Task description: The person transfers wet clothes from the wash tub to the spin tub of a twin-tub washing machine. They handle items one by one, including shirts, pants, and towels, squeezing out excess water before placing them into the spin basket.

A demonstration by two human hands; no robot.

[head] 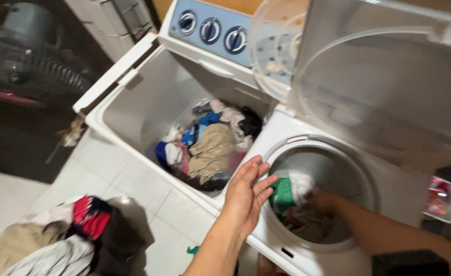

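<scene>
Inside spinner drum (338, 168), right hand (321, 201) gripping wet clothes (287, 194), left hand (246, 191) open on rim.

White tiled floor (133, 179), clothes heap (61, 235) lower left; dark fan (36, 56) upper left beside pale wall (107, 25); dim light.

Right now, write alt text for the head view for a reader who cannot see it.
A person's right hand reaches into the round spin tub of a white twin-tub washer among damp clothes, while the left hand rests open on its rim. The wash tub alongside holds mixed laundry; more clothes lie on the floor.
</scene>
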